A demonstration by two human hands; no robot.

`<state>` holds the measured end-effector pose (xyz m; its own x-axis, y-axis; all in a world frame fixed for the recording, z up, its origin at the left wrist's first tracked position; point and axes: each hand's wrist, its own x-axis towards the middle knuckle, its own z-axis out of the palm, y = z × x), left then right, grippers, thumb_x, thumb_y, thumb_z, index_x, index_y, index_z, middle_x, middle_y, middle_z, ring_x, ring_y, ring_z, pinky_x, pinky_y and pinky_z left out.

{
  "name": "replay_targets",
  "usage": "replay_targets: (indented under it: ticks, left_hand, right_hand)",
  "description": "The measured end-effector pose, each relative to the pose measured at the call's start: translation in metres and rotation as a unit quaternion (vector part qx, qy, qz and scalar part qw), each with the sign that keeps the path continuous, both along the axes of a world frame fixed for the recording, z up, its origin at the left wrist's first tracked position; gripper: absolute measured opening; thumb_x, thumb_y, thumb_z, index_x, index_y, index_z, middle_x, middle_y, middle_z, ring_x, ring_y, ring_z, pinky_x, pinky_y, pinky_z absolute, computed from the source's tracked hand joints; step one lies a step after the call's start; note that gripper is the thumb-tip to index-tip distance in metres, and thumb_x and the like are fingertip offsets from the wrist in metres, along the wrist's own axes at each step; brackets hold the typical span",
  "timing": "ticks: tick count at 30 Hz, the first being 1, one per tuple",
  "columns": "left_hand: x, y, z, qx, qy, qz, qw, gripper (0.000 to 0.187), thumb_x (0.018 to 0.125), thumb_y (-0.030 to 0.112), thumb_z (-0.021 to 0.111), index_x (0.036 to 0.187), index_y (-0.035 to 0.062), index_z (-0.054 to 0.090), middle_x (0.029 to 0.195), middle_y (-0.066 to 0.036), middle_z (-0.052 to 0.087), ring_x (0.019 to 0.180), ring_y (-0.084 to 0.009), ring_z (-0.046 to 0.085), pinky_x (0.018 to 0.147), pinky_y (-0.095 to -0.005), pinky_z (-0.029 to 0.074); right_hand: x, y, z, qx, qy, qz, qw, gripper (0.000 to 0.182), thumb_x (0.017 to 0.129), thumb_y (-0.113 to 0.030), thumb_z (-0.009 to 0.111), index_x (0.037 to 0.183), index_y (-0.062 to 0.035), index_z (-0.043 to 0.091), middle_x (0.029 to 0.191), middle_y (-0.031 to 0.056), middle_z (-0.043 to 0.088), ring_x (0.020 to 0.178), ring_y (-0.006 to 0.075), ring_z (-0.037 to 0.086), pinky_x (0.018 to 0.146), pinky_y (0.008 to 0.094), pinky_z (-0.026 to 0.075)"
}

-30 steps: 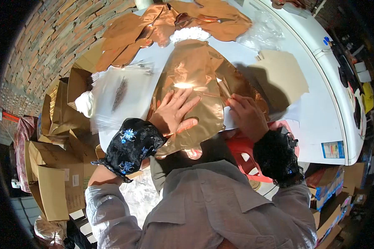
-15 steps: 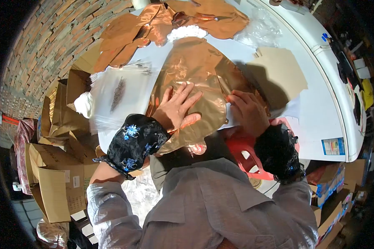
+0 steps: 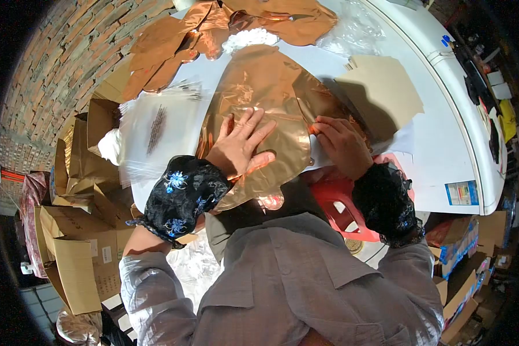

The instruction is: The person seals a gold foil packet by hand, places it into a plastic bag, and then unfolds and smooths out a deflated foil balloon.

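A large copper-coloured foil sheet (image 3: 265,81) lies on the white table in front of me, its near end reaching the table edge by my lap. My left hand (image 3: 243,144) rests on it with fingers spread and palm down. At the foil's right edge, my right hand (image 3: 341,144) has its fingers pinched together on the folded border. Black lacy sleeve covers are on both wrists. The exact grip of the right fingertips is partly hidden.
Clear plastic bags (image 3: 161,124) lie left, beige card sheets (image 3: 380,92) right. More copper foil pieces (image 3: 167,49), a white pile (image 3: 249,40) and crumpled clear plastic (image 3: 352,34) are at the back. Cardboard boxes (image 3: 89,248) stand left; a red stool (image 3: 337,202) is below the table.
The view has shifted slightly. My right fingers have drawn closer together at the foil's right edge, while my left hand still lies flat on the foil.
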<state>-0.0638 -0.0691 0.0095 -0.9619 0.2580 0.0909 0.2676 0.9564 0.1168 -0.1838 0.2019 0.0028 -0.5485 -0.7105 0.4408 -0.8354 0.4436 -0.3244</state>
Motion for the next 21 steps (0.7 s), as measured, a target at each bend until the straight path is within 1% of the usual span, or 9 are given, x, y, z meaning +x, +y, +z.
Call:
replay_targets:
  ticks: [1,7,11,13,16,17,19,21]
  left_hand:
    - [0.0,0.0,0.001,-0.006,0.002,-0.001,1.0,0.073,0.096,0.061,0.047,0.154,0.019,0.034,0.161,-0.016,0.026,0.15,-0.0352,0.023,0.118,-0.0574,0.019]
    - [0.002,-0.003,-0.002,-0.013,0.003,0.003,1.0,0.073,0.096,0.062,0.047,0.154,0.0198,0.035,0.162,-0.016,0.025,0.15,-0.0358,0.023,0.118,-0.0574,0.019]
    - [0.002,-0.005,-0.002,-0.004,0.0,0.003,1.0,0.071,0.097,0.059,0.047,0.155,0.0204,0.033,0.162,-0.014,0.025,0.15,-0.0353,0.022,0.119,-0.0569,0.018]
    - [0.004,-0.009,0.005,0.011,-0.003,0.003,1.0,0.069,0.099,0.056,0.047,0.156,0.0207,0.033,0.163,-0.014,0.024,0.151,-0.0349,0.021,0.119,-0.0567,0.017]
    - [0.017,-0.015,0.029,0.063,-0.003,0.043,0.997,0.067,0.1,0.053,0.047,0.155,0.0187,0.032,0.162,-0.014,0.026,0.151,-0.0346,0.02,0.119,-0.0561,0.016]
    - [0.022,-0.022,0.034,0.066,-0.012,0.047,0.997,0.067,0.1,0.05,0.049,0.156,0.0188,0.03,0.162,-0.013,0.025,0.151,-0.0345,0.019,0.119,-0.0551,0.017]
    - [0.029,-0.029,0.039,0.059,-0.021,0.034,0.997,0.068,0.1,0.047,0.051,0.156,0.0152,0.032,0.164,-0.013,0.022,0.152,-0.0345,0.018,0.119,-0.0542,0.019]
    - [0.033,-0.024,0.039,0.049,-0.035,0.012,0.998,0.068,0.099,0.049,0.051,0.156,0.0165,0.032,0.164,-0.012,0.022,0.152,-0.0348,0.018,0.119,-0.0554,0.019]
  right_hand:
    - [0.0,0.0,0.001,-0.004,0.006,0.0,1.0,0.018,0.093,-0.015,0.062,0.107,-0.0036,0.067,0.116,0.0136,0.067,0.11,0.0326,0.062,0.098,0.042,0.05]
    - [0.001,0.0,0.004,-0.013,-0.016,0.003,1.0,0.021,0.094,-0.015,0.062,0.111,-0.0039,0.066,0.118,0.0134,0.067,0.112,0.0329,0.062,0.098,0.0426,0.05]
    - [0.001,-0.002,0.003,-0.013,-0.023,0.006,1.0,0.021,0.094,-0.014,0.061,0.112,-0.0041,0.065,0.119,0.0137,0.066,0.112,0.0334,0.061,0.098,0.043,0.05]
    - [0.002,-0.003,0.004,-0.01,-0.029,0.002,1.0,0.021,0.093,-0.012,0.061,0.112,-0.0044,0.065,0.119,0.0136,0.066,0.113,0.0336,0.061,0.098,0.043,0.05]
    - [0.001,0.003,0.003,-0.021,-0.029,-0.003,0.999,0.024,0.09,-0.006,0.061,0.114,-0.005,0.067,0.122,0.0126,0.066,0.112,0.0315,0.062,0.096,0.0402,0.051]
    - [-0.001,0.006,0.006,-0.017,-0.029,-0.002,0.999,0.024,0.09,-0.005,0.061,0.114,-0.0049,0.067,0.123,0.0126,0.066,0.112,0.0315,0.062,0.097,0.04,0.051]
    - [-0.002,0.01,0.013,-0.011,-0.03,0.0,1.0,0.026,0.09,-0.003,0.06,0.115,-0.0048,0.066,0.123,0.0127,0.066,0.113,0.0315,0.062,0.097,0.0397,0.051]
    - [0.001,0.01,0.015,-0.011,-0.039,-0.011,0.999,0.022,0.092,-0.007,0.059,0.113,-0.0055,0.066,0.123,0.0134,0.066,0.114,0.0333,0.062,0.099,0.0422,0.05]
